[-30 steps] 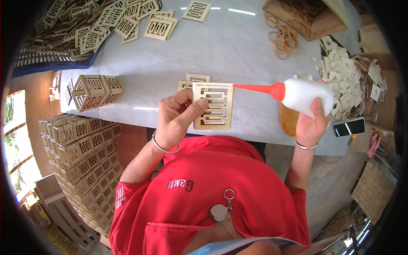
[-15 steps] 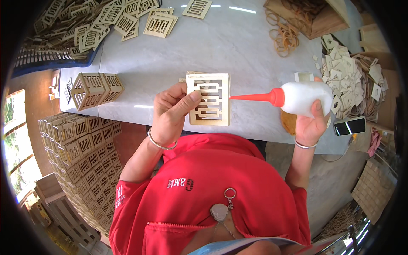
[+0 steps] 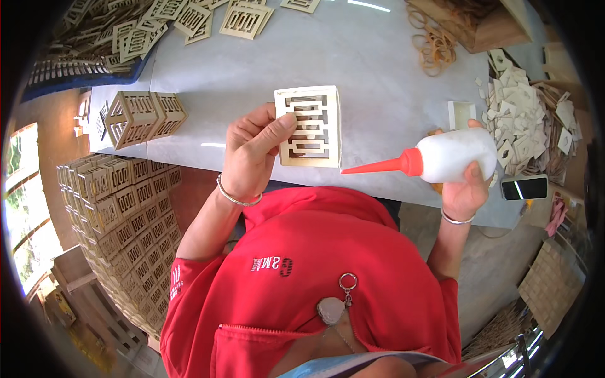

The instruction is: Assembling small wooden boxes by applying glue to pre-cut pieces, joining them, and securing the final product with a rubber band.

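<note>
My left hand (image 3: pixel 255 148) grips a small wooden lattice box (image 3: pixel 309 157) by its left side, thumb on the cut-out front panel and fingers behind it. The box is held above the grey table, its slotted face turned up toward me. My right hand (image 3: pixel 466 192) is wrapped round a white squeeze bottle (image 3: pixel 457 154) with a long red nozzle (image 3: pixel 378 165). The bottle lies on its side in the air. Its nozzle tip is at the near right corner of the box; whether it touches cannot be made out.
Finished lattice boxes (image 3: pixel 145 118) stand at the table's left, beside a tall stack of boxes (image 3: pixel 126 233). Loose lattice panels (image 3: pixel 246 20) spill from a blue basket (image 3: pixel 82 91). Rubber bands (image 3: pixel 435 50), small wooden pieces (image 3: pixel 520 120) and a phone (image 3: pixel 524 187) are at right.
The nozzle tip has moved along the box's right edge, from its middle to the near corner. Both hands keep their grips. The whole view has shifted slightly.
</note>
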